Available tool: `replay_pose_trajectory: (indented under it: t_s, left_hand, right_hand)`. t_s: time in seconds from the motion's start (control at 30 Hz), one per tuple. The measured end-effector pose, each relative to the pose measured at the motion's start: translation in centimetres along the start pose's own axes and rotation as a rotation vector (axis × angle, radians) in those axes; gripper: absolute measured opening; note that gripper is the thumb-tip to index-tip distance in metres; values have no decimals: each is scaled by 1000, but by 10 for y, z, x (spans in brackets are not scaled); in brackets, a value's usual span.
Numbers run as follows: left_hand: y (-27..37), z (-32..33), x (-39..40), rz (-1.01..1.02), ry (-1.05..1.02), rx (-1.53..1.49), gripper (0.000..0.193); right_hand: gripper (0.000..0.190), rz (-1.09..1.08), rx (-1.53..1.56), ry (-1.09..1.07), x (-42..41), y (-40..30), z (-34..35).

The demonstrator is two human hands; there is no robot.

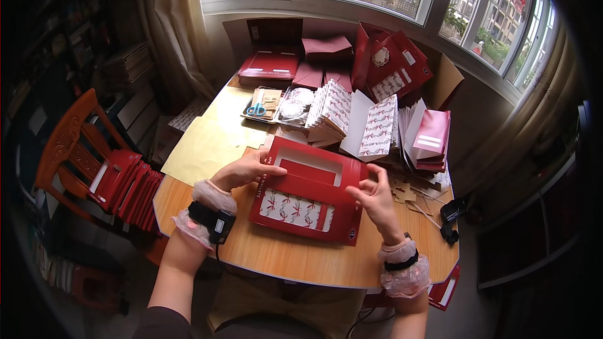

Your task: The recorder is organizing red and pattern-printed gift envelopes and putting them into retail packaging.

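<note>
Tilted on the table before me is a red cardboard wallet pack (348, 207) bearing white writing. Its upper window shows a red inside; in the lower one a white money wallet (289, 209) printed with green sprigs and red bows shows. My left hand (245, 169) grips the pack's left edge, thumb over the front and fingers partly hidden behind. At the right edge, my right hand (377, 195) has its thumb against the front face, with the index finger bent near the upper right corner. Its other fingertips are partly hidden.
Behind the pack stand rows of printed wallets (337, 106) and pink-red ones (431, 134). Blue-handled scissors (256, 110) lie in a tray, left of a box of lace-like cutouts (296, 103). Red packs fill a chair (125, 183) at left. A yellow sheet (212, 143) covers the table's left side.
</note>
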State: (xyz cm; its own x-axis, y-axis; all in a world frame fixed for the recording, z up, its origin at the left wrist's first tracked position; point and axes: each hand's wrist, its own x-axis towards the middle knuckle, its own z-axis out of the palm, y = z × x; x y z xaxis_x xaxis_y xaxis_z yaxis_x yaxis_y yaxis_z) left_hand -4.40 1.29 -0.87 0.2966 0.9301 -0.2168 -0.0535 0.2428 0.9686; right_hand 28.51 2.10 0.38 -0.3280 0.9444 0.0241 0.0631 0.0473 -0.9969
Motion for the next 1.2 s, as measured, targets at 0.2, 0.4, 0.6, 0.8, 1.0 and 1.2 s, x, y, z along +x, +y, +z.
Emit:
replay_pose_trajectory:
  t_s: [0.2, 0.4, 0.6, 0.8, 1.0, 1.2]
  left_hand:
    - [-8, 7, 4, 41, -37, 65, 59]
    - [-13, 21, 8, 89, -148, 101, 67]
    - [-8, 31, 3, 63, -157, 76, 66]
    - [-11, 30, 5, 20, -155, 76, 61]
    - [-9, 31, 5, 41, -191, 71, 65]
    - [-12, 24, 6, 89, -13, 215, 76]
  right_hand:
    - [47, -741, -918, 329, -12, -23, 22]
    - [63, -697, -917, -114, -14, -6, 39]
    - [61, -709, -917, -195, -12, 3, 43]
    - [57, -598, -800, -405, -9, 2, 41]
    - [49, -631, -851, -397, -11, 4, 44]
    - [46, -583, -956, -339, -8, 9, 38]
